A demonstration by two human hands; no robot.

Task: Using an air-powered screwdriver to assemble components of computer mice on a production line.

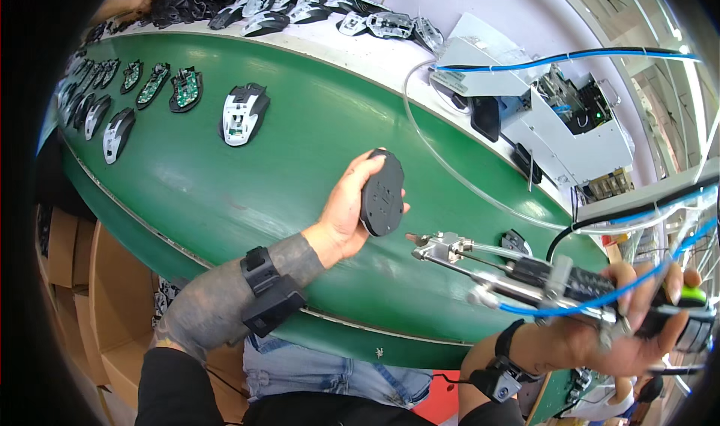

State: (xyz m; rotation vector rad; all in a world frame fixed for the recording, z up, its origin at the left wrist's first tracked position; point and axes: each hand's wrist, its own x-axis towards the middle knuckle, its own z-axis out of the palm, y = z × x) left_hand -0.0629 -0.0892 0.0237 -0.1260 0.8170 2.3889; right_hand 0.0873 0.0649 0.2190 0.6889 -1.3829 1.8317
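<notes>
Below, cardboard boxes (116, 287), contents unclear.

Screwdriver (574, 285) right of mouse (385, 197), boards (186, 90) left

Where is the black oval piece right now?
Near the head view's middle: the black oval piece is in the left hand, left of the metal-tipped tool.

Bright, glaring ceiling tubes (697, 100), bent edges, black corners
</notes>
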